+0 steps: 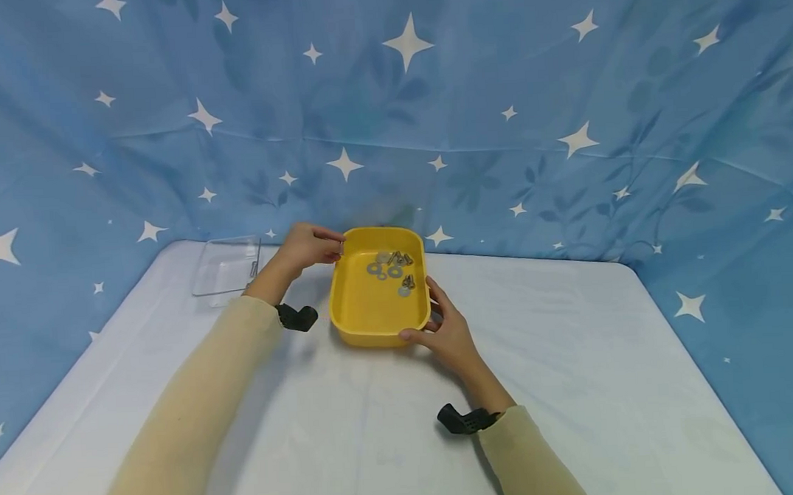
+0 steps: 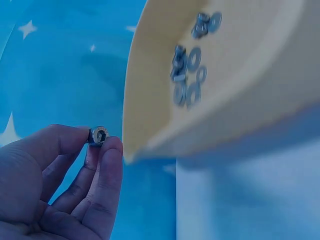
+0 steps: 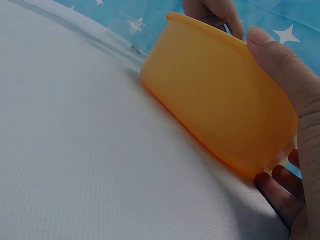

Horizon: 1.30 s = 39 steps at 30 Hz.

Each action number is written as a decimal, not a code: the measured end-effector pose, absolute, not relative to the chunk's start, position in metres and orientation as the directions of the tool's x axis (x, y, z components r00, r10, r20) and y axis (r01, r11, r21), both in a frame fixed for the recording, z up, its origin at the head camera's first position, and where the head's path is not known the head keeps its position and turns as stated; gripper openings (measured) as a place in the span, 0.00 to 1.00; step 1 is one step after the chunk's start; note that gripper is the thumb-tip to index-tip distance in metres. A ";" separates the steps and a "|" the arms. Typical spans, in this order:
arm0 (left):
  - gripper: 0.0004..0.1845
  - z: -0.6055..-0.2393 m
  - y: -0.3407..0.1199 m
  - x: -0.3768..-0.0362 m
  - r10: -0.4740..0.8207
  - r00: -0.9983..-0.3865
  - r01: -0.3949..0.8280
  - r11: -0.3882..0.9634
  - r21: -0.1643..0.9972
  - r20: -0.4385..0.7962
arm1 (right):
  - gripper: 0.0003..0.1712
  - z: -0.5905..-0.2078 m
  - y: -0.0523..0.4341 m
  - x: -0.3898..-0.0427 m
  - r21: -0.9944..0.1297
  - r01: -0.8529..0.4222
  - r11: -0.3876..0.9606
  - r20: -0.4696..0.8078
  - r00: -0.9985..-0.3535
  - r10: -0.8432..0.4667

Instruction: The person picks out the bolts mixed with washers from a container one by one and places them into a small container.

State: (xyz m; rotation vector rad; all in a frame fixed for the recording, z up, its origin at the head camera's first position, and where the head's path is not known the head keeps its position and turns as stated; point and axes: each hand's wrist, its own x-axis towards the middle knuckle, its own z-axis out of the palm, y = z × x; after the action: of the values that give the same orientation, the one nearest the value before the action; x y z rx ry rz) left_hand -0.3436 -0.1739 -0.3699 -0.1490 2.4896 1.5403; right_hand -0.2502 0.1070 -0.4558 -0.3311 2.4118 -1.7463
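A yellow plastic tray (image 1: pixel 364 302) stands on the white table, with several metal screws (image 1: pixel 407 282) and flat washers (image 1: pixel 394 272) on its floor, mostly toward the back right. At the tray's far left corner, my left hand (image 1: pixel 306 245) pinches a small hex socket screw (image 2: pixel 99 135) between thumb and fingers, its head toward the wrist camera. My right hand (image 1: pixel 450 337) grips the near right side of the tray, thumb at the rim and fingers around the outer wall; in the right wrist view the fingertips reach its bottom edge.
Left of the tray lies a clear plastic box (image 1: pixel 221 273), partly behind the left forearm. Thin metal pieces (image 1: pixel 255 261) are at its right side. A blue cloth with white stars (image 1: pixel 495 73) hangs behind the white tabletop (image 1: pixel 561 358).
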 end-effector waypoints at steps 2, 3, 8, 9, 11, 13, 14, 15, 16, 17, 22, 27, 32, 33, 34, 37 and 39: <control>0.19 -0.367 -0.181 -0.343 0.004 -0.974 -0.200 0.467 0.861 -0.228 | 0.60 -0.456 0.109 -0.250 -0.949 -0.091 0.301 0.013 -0.967 -0.254; 0.19 -0.366 -0.184 -0.343 -0.011 -0.973 -0.207 0.472 0.857 -0.230 | 0.60 -0.456 0.109 -0.250 -0.949 -0.091 0.302 0.013 -0.968 -0.251; 0.19 -0.359 -0.200 -0.341 -0.064 -0.970 -0.235 0.498 0.835 -0.235 | 0.60 -0.455 0.110 -0.250 -0.946 -0.079 0.314 0.001 -0.971 -0.240; 0.19 -0.358 -0.203 -0.340 -0.072 -0.970 -0.236 0.504 0.831 -0.232 | 0.60 -0.455 0.110 -0.250 -0.945 -0.077 0.317 -0.001 -0.971 -0.237; 0.18 -0.356 -0.210 -0.338 -0.082 -0.970 -0.236 0.520 0.821 -0.228 | 0.60 -0.454 0.110 -0.250 -0.944 -0.076 0.321 -0.002 -0.972 -0.234; 0.18 -0.355 -0.218 -0.336 -0.096 -0.970 -0.239 0.529 0.814 -0.223 | 0.60 -0.454 0.110 -0.250 -0.945 -0.077 0.318 0.001 -0.972 -0.233; 0.18 -0.355 -0.222 -0.335 -0.103 -0.969 -0.243 0.532 0.811 -0.223 | 0.60 -0.454 0.110 -0.250 -0.946 -0.077 0.315 0.001 -0.972 -0.234; 0.18 -0.355 -0.227 -0.334 -0.109 -0.969 -0.247 0.533 0.809 -0.223 | 0.60 -0.454 0.110 -0.250 -0.947 -0.078 0.313 0.001 -0.972 -0.237; 0.19 -0.355 -0.231 -0.332 -0.114 -0.968 -0.251 0.532 0.809 -0.226 | 0.60 -0.454 0.109 -0.250 -0.948 -0.078 0.310 0.002 -0.971 -0.239; 0.19 -0.356 -0.236 -0.331 -0.117 -0.966 -0.256 0.527 0.810 -0.230 | 0.60 -0.454 0.109 -0.251 -0.948 -0.078 0.308 0.001 -0.970 -0.242; 0.20 -0.361 -0.261 -0.324 -0.116 -0.964 -0.263 0.541 0.799 -0.238 | 0.60 -0.454 0.108 -0.251 -0.948 -0.076 0.308 -0.006 -0.966 -0.258; 0.20 -0.367 -0.279 -0.322 -0.131 -0.966 -0.259 0.546 0.797 -0.224 | 0.60 -0.454 0.108 -0.251 -0.949 -0.075 0.307 -0.006 -0.967 -0.254; 0.20 -0.375 -0.290 -0.323 -0.147 -0.965 -0.263 0.573 0.776 -0.218 | 0.60 -0.454 0.108 -0.251 -0.951 -0.076 0.301 -0.005 -0.966 -0.258; 0.20 -0.376 -0.291 -0.324 -0.151 -0.964 -0.265 0.584 0.767 -0.219 | 0.60 -0.454 0.108 -0.251 -0.951 -0.078 0.301 -0.003 -0.966 -0.259; 0.20 -0.377 -0.292 -0.324 -0.152 -0.963 -0.269 0.588 0.763 -0.223 | 0.60 -0.453 0.108 -0.250 -0.950 -0.081 0.302 0.000 -0.966 -0.260; 0.21 -0.378 -0.295 -0.324 -0.153 -0.960 -0.279 0.584 0.762 -0.235 | 0.60 -0.457 0.109 -0.254 -0.948 -0.085 0.305 0.003 -0.966 -0.259; 0.22 -0.379 -0.299 -0.323 -0.154 -0.959 -0.283 0.585 0.760 -0.238 | 0.61 -0.465 0.109 -0.259 -0.949 -0.086 0.304 0.004 -0.966 -0.260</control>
State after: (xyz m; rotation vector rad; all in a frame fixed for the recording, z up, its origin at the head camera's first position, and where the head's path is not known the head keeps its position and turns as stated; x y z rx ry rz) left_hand -0.3230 -0.2992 -0.3793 -0.3697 2.6639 1.3170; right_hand -0.2585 0.1092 -0.4650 -0.3220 2.4121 -1.7396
